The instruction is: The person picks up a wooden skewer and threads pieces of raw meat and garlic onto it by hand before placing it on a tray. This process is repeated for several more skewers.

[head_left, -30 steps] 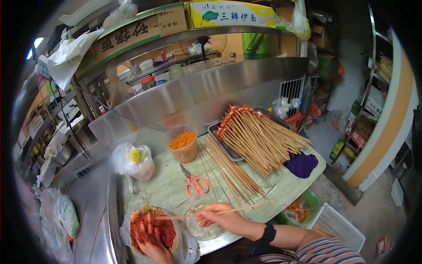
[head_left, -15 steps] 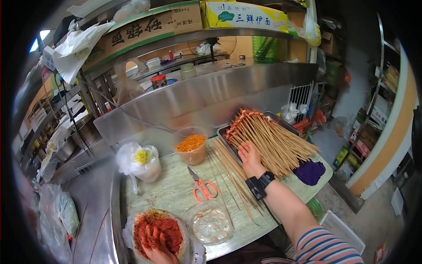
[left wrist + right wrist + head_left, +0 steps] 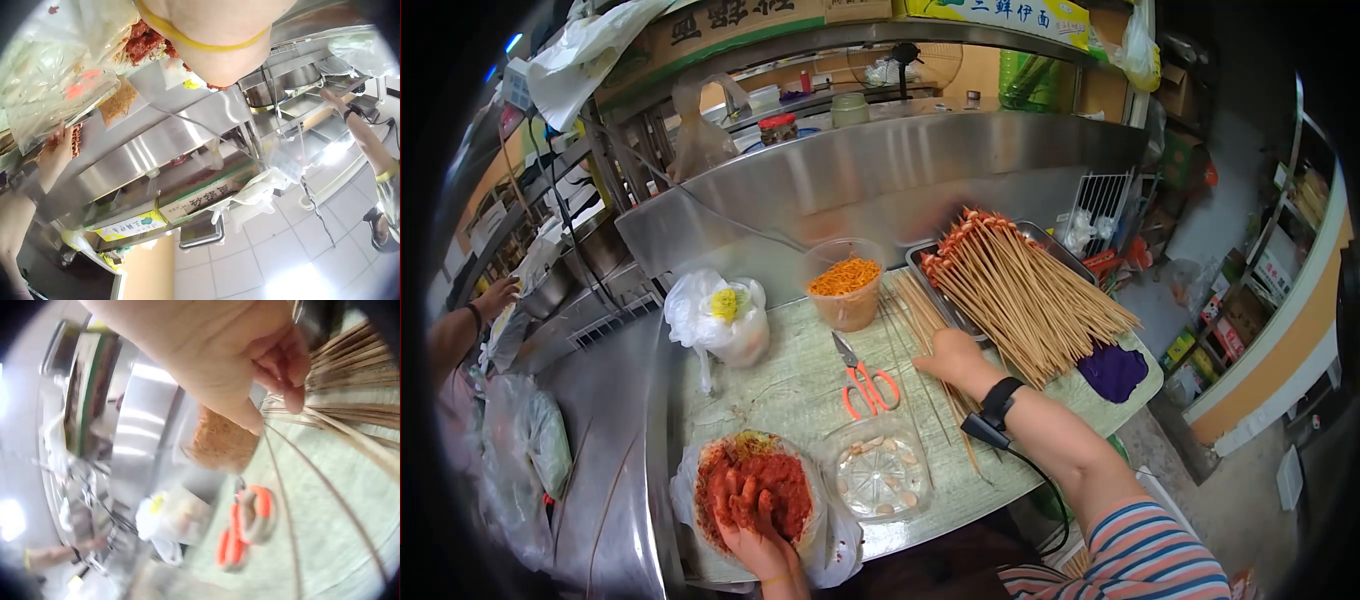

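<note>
My left hand rests in a bag of red, chunky mix, its fingers slightly bent and coated red. In the left wrist view only the wrist's yellow band shows clearly, with red mix behind it. Over the loose wooden sticks, my right hand points its fingertips down. Curled fingers of the right hand touch or hover at the stick ends in the right wrist view; whether they pinch one is unclear. To their right in the head view, skewers tipped with red-and-white pieces lie piled on a tray.
A clear container of pale pieces stands beside the red mix. Behind are orange-handled scissors, a tub of orange shreds and a white bag. A purple cloth lies at right. Another person's arm shows far left.
My right hand has gone from beside the left hand, where it held a stick, to the skewer pile, then left to the loose sticks. The left hand stays in the mix.
</note>
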Tool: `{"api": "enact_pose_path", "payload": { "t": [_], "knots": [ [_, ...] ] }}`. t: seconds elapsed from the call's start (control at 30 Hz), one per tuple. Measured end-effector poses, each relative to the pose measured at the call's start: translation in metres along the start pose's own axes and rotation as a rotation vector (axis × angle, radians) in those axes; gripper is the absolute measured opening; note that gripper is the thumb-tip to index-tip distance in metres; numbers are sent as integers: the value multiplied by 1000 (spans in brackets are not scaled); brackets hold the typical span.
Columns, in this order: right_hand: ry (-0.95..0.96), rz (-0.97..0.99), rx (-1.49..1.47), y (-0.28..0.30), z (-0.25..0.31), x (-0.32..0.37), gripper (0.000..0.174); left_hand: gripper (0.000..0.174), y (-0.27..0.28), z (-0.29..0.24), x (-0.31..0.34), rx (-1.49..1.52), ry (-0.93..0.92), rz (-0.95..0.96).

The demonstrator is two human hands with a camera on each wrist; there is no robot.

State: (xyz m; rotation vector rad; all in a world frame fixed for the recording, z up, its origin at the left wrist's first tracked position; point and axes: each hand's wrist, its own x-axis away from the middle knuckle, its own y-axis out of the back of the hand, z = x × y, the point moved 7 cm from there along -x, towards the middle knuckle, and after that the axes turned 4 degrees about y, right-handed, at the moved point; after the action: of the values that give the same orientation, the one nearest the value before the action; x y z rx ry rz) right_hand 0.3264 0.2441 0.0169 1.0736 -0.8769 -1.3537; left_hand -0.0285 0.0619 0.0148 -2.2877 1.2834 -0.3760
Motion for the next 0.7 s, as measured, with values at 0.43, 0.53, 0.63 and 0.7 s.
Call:
{"api": "enact_pose_path", "payload": {
  "t": [0.43,0.53,0.63,0.7],
  "knots": [
    [-20,132,-379,-24,-31,-14,21,34,3,1,1,53,-27,33],
    [-179,180,-728,-19,-32,-8,18,34,2,2,-1,49,-33,40],
    [-159,127,-1128,12,-20,1,16,35,5,1,-1,47,-31,38],
    [-89,-21,-1308,47,-9,8,13,36,1,0,0,42,-17,29]
  ]
}}
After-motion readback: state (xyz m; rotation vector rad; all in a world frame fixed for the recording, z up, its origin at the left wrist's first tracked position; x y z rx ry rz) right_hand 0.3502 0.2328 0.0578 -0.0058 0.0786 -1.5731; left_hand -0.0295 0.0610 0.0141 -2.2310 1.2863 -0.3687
